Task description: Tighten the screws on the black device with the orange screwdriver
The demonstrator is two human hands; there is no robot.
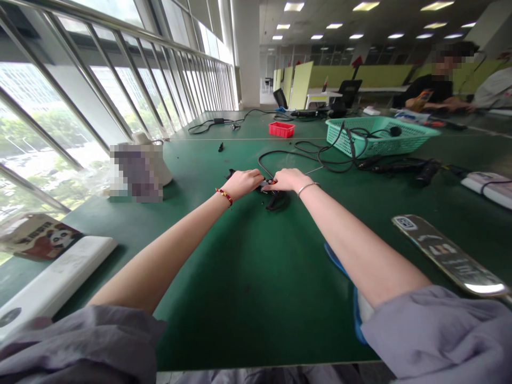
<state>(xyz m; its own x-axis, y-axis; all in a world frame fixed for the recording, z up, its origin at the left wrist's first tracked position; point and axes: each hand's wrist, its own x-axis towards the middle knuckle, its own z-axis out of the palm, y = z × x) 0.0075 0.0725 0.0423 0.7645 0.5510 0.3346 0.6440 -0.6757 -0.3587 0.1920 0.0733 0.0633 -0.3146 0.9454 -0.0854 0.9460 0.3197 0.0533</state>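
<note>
Ahead of me over the green table [240, 288], my two hands meet at a small dark device [266, 185] with bits of orange and grey on it. My left hand [245, 183] has its fingers closed on the device's left side, and a black end pokes out past the knuckles. On the other side my right hand [288, 180] pinches it with thumb and fingers. Just below lies a loop of black cable [278, 202], partly under the hands. What exactly the device is stays hidden by my fingers.
A small red basket [281, 129] and a turquoise basket [376, 138] holding black cable stand farther back. At right lie a phone-shaped object [448, 253] and a blue-edged item [356, 309] under my forearm. A white bar [60, 277] lies left. A person [432, 85] sits across.
</note>
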